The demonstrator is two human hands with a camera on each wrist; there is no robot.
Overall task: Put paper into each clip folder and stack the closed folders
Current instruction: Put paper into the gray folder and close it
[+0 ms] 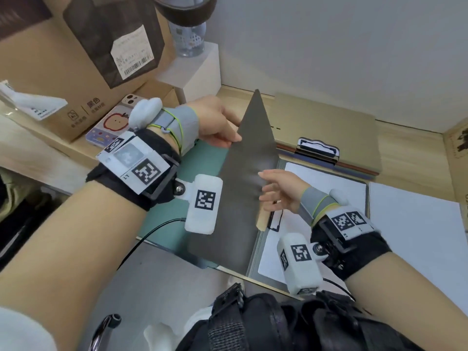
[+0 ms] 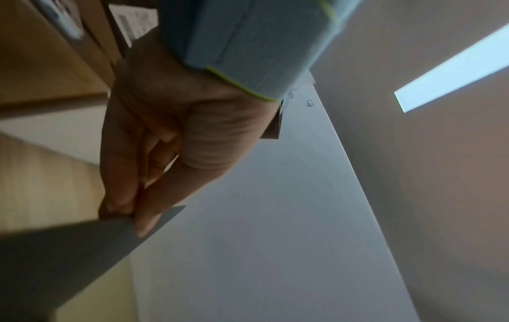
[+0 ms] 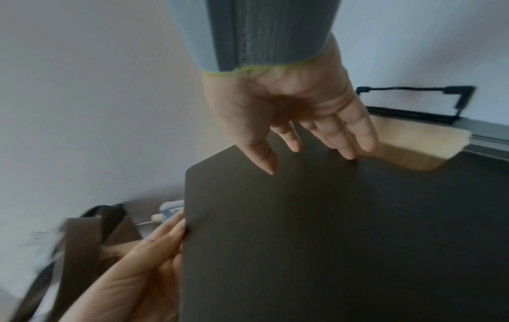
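Observation:
A grey folder cover (image 1: 240, 198) stands half raised over its base, where a white sheet (image 1: 324, 188) lies by a black clip (image 1: 276, 220). My left hand (image 1: 233, 140) pinches the cover's far left edge between thumb and fingers; the left wrist view shows that pinch, with my left hand (image 2: 129, 215) on the cover (image 2: 55, 261). My right hand (image 1: 263, 183) has straight fingers touching the cover's right face. In the right wrist view my right hand (image 3: 311, 156) hovers at the dark cover (image 3: 330, 239), with the black clip (image 3: 413, 104) behind it.
A tan clip folder (image 1: 329, 117) with a silver clip (image 1: 317, 149) lies behind. Loose white paper (image 1: 415, 236) sits at the right. A cardboard box (image 1: 63, 79), a phone (image 1: 111, 125) and a white box (image 1: 195, 69) crowd the back left. A teal surface (image 1: 164, 219) lies under the cover.

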